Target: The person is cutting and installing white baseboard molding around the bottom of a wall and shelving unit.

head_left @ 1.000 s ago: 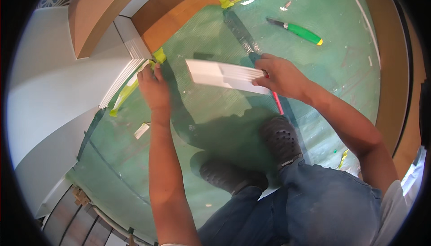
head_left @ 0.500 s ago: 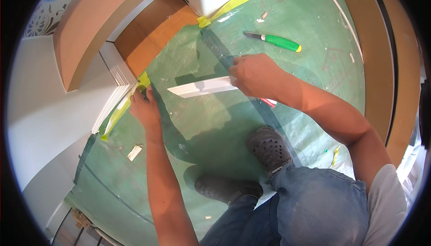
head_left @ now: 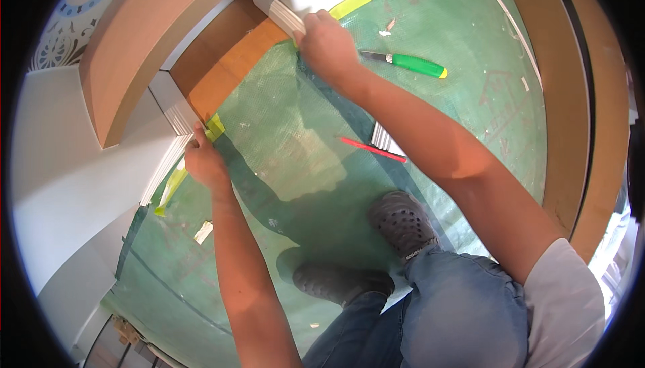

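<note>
Nearest, the person's jeans (head_left: 463,314) and dark clogs (head_left: 402,220) stand over a green floor covering (head_left: 457,99), with a pale chip (head_left: 203,232) lying to the left. Beyond the clogs, a thin red stick (head_left: 376,149) lies just beside a white grooved offcut (head_left: 381,137), which the right forearm partly hides. The left hand (head_left: 205,163) has its fingertips at the corner where the left wall's white skirting (head_left: 164,170) meets the grooved strip at the recess (head_left: 173,106), near a patch of yellow tape (head_left: 215,127); whether it pinches anything there, I cannot tell. To the right of the right hand (head_left: 329,49), a green-handled knife (head_left: 416,65) lies on the covering. That hand pinches the near end of a white moulding piece (head_left: 274,6), which lies along the right side of the recess, at the edge of its brown wooden floor (head_left: 228,52).
</note>
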`<act>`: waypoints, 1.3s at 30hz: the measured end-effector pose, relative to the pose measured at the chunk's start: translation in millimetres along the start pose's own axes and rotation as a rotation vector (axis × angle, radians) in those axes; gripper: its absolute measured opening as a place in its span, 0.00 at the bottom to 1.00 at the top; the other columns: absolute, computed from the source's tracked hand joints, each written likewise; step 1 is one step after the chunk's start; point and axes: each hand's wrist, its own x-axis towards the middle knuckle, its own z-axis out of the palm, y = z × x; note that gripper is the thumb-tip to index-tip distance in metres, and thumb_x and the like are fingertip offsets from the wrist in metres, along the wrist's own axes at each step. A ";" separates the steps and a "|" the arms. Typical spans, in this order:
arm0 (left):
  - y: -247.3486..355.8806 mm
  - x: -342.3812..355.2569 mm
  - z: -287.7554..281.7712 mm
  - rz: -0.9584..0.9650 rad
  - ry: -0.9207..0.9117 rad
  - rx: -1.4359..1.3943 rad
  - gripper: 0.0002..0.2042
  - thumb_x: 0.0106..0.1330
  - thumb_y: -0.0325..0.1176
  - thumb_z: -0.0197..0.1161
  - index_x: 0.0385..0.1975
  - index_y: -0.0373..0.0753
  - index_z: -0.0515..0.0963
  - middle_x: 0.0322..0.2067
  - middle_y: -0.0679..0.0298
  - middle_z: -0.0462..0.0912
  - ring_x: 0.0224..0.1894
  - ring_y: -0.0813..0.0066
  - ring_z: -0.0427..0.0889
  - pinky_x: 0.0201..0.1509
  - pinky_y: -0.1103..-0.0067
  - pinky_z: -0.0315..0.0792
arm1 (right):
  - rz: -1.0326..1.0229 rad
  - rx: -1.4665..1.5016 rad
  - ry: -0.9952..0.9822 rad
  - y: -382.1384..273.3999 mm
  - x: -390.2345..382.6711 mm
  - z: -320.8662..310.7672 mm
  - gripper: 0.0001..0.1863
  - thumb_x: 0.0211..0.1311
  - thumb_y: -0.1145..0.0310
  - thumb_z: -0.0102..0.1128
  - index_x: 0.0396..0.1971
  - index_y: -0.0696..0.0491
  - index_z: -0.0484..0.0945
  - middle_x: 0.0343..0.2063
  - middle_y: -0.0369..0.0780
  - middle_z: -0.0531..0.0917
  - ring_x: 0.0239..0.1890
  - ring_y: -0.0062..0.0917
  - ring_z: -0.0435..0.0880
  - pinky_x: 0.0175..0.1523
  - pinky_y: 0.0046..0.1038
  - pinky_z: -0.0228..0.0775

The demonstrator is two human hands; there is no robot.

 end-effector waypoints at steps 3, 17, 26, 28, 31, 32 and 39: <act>5.4 0.3 2.8 -0.039 -0.040 0.033 0.32 0.68 0.61 0.50 0.20 0.34 0.80 0.21 0.56 0.82 0.26 0.55 0.80 0.33 0.63 0.70 | -0.048 0.037 0.168 -6.9 6.3 8.9 0.12 0.62 0.64 0.59 0.30 0.59 0.74 0.34 0.48 0.77 0.37 0.46 0.80 0.43 0.41 0.76; -8.5 4.0 12.9 0.106 0.059 0.116 0.30 0.71 0.57 0.48 0.23 0.34 0.82 0.22 0.50 0.82 0.26 0.47 0.81 0.32 0.60 0.72 | 0.110 -0.320 -0.273 -15.4 14.9 10.4 0.07 0.61 0.69 0.54 0.28 0.52 0.81 0.25 0.41 0.85 0.30 0.33 0.87 0.30 0.33 0.77; -11.1 6.0 15.1 0.149 0.048 0.133 0.31 0.73 0.57 0.44 0.26 0.33 0.82 0.21 0.55 0.83 0.28 0.54 0.83 0.35 0.63 0.73 | 0.182 -0.222 -0.198 -14.4 16.2 19.1 0.25 0.72 0.50 0.44 0.29 0.55 0.82 0.23 0.46 0.85 0.29 0.42 0.86 0.35 0.40 0.77; -11.4 6.6 14.5 0.155 0.048 0.114 0.31 0.73 0.56 0.45 0.26 0.33 0.81 0.21 0.54 0.83 0.28 0.54 0.83 0.35 0.63 0.73 | 0.164 -0.202 -0.209 -5.1 17.4 25.0 0.26 0.72 0.50 0.44 0.28 0.56 0.82 0.23 0.47 0.84 0.28 0.43 0.85 0.35 0.41 0.77; -8.5 4.0 13.8 0.152 0.020 0.102 0.30 0.73 0.56 0.45 0.27 0.33 0.82 0.21 0.54 0.83 0.28 0.54 0.83 0.35 0.63 0.73 | 0.104 -0.188 -0.219 3.7 18.5 22.2 0.27 0.71 0.49 0.44 0.28 0.56 0.82 0.23 0.48 0.84 0.28 0.44 0.85 0.35 0.42 0.77; -9.6 4.4 13.6 0.151 0.020 0.103 0.30 0.73 0.56 0.45 0.27 0.33 0.82 0.21 0.54 0.83 0.28 0.54 0.83 0.35 0.63 0.73 | 0.056 -0.185 -0.217 5.2 19.1 20.4 0.27 0.71 0.48 0.44 0.28 0.57 0.81 0.23 0.49 0.84 0.28 0.45 0.85 0.34 0.43 0.76; -10.4 4.3 11.0 0.155 0.010 0.138 0.31 0.73 0.56 0.44 0.26 0.33 0.82 0.21 0.54 0.83 0.28 0.54 0.83 0.35 0.63 0.73 | 0.103 -0.272 -0.362 -4.7 20.0 3.9 0.21 0.70 0.54 0.44 0.33 0.53 0.82 0.29 0.45 0.86 0.34 0.40 0.86 0.41 0.40 0.76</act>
